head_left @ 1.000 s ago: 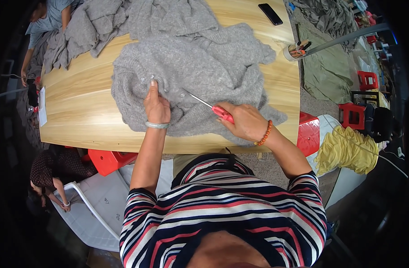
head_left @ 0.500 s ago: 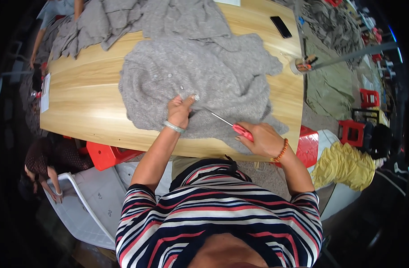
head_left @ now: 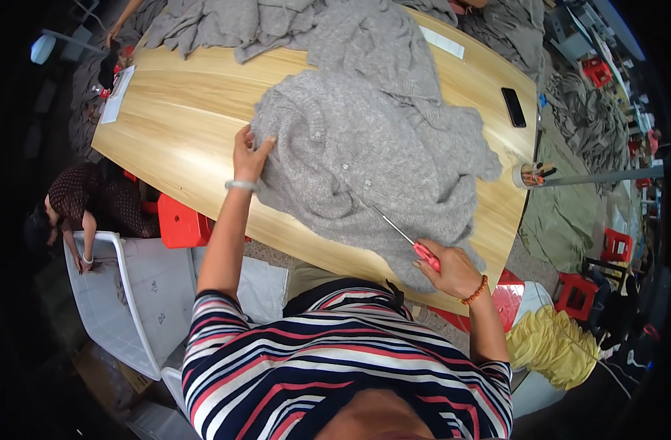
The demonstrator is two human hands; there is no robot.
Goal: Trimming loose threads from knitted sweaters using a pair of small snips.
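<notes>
A grey knitted cardigan point(head_left: 423, 172) with several shiny buttons down its front lies rumpled before me. My left hand point(head_left: 249, 155) is at its left edge, thumb over the knit and fingers curled round the rim. My right hand point(head_left: 456, 271) is closed round the red handle of a hand tool point(head_left: 426, 254). From that handle a long thin metal shaft slants up and left, its tip against the cardigan below the buttons. I cannot make out the shape of the tip.
More grey knits point(head_left: 225, 29) pile along the far side of the wooden table point(head_left: 181, 95). A phone point(head_left: 513, 108), a cup of pens point(head_left: 527, 175) and a paper sheet point(head_left: 441, 42) lie rightward. Left, a person point(head_left: 79, 198) bends over a white bin point(head_left: 152, 293); red stools point(head_left: 180, 222) stand below.
My left hand has left the button area and moved to the cardigan's left edge. The right hand keeps the red-handled tool on the knit. The view has shifted and turned.
</notes>
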